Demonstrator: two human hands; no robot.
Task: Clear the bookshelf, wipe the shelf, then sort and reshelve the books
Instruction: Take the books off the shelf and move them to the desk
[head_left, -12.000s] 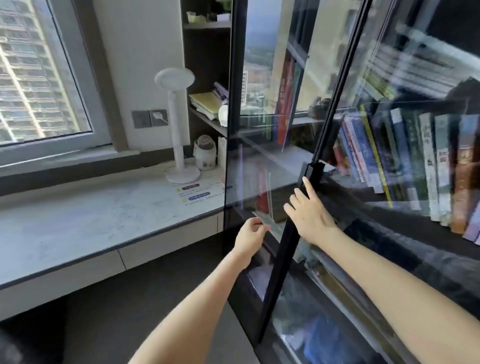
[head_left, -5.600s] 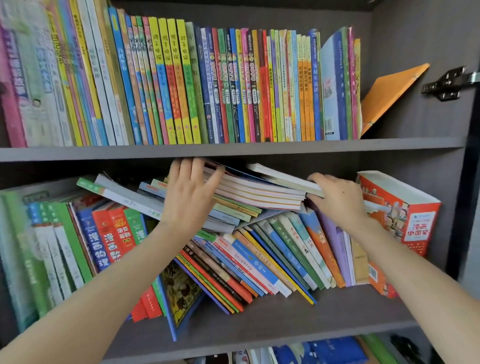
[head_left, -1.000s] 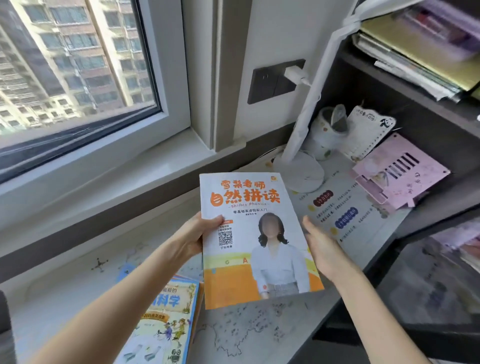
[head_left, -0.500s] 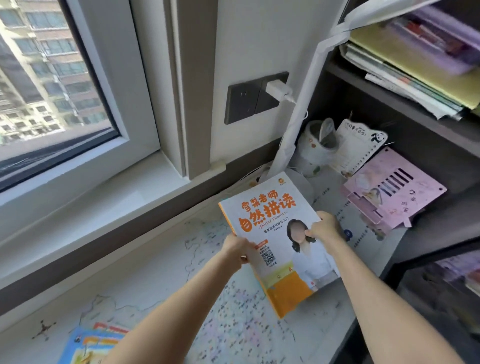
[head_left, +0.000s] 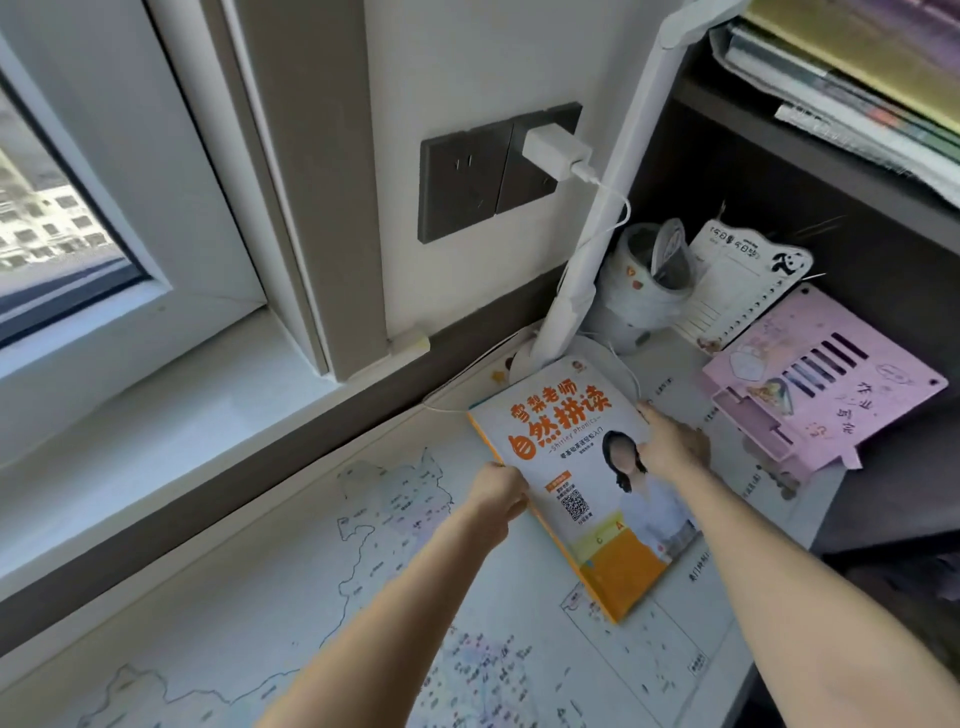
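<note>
1. I am holding a phonics book (head_left: 587, 483) in both hands over the back right part of the desk (head_left: 291, 571), whose top is covered by a printed map.
2. My left hand (head_left: 496, 496) is gripping the book's orange spine edge about halfway along, with the fingers curled under it.
3. My right hand (head_left: 675, 447) is gripping the opposite long edge, nearer the far end, with the fingers curled onto the cover.
4. The book is sitting between my two hands, cover up and turned at an angle to the desk's edges. Its far corner is overlapping the round base of the white desk lamp (head_left: 597, 234). I cannot tell whether its underside is touching the desk.
5. Just behind the lamp's base, towards the desk's back right corner, a white patterned pen cup (head_left: 641, 291) is standing upright. Something pale and flat is leaning inside it, too blurred to name.
6. A panda notepad (head_left: 737, 280) is leaning just beside the cup. A pink plastic board (head_left: 841, 384) is lying to the right of my right hand, apart from the book.
7. On the shelf (head_left: 779, 130) above that corner, a stack of books and papers (head_left: 857, 67) is lying flat.
8. A white charger (head_left: 553, 150) is sitting in the dark wall socket (head_left: 462, 187) beside the lamp's stem.
</note>
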